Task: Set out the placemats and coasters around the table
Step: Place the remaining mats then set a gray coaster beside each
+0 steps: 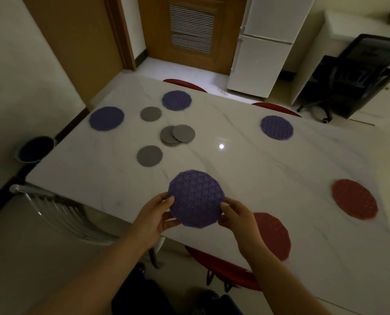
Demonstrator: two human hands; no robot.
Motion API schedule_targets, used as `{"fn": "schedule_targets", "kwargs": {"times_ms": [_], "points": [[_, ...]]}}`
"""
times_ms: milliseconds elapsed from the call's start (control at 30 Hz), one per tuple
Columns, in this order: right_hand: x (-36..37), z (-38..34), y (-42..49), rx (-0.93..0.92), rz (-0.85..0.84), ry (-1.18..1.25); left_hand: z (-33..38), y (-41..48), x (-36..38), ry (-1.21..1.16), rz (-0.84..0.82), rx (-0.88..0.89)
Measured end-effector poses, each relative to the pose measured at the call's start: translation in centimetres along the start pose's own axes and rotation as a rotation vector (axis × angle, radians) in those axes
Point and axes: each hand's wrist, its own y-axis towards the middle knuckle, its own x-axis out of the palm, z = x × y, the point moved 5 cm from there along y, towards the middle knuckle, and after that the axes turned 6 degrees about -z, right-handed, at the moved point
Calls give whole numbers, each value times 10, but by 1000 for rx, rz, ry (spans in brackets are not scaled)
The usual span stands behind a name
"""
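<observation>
**Desk:** Where is the mat you are handling?

**Caption:** The purple placemat [196,198] hangs between your two hands over the near edge of the marble table [257,169]. Whether it touches the top cannot be told.

**Desk:** And your fingers?

**Caption:** Your left hand [154,214] pinches the mat's left rim, thumb on the patterned face and fingers curled underneath. Your right hand [237,220] pinches the right rim the same way.

**Desk:** What else lies on the table?

**Caption:** Three more purple mats lie flat: the corner mat [106,118] at far left, the far-edge mat [177,100] beyond it, and the far-right mat [276,127] along the same side. On the near right, the near red mat [273,233] lies just beside your right wrist, partly hidden by it. The outer red mat [354,198] lies well apart from it, further right. The far grey coaster [150,114] sits between the corner mat and the far-edge mat. A pile of grey coasters [178,134], overlapping, sits nearer you, and the near grey coaster [149,156] is closer still.

**Desk:** And the room?

**Caption:** A white fridge [266,42] stands past the table and a dark bucket [35,150] sits on the floor at left.
</observation>
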Motion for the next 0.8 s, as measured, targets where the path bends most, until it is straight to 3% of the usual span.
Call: {"fn": "schedule_targets", "kwargs": {"times_ms": [400,633,800], "points": [[179,19,59,148,176,-41,114,41,-161,524,27,-82],[221,34,77,316,240,-182,116,71,-211,830,-26,-209],[236,36,86,407,236,-298,113,91,-222,1033,-94,-187]]}}
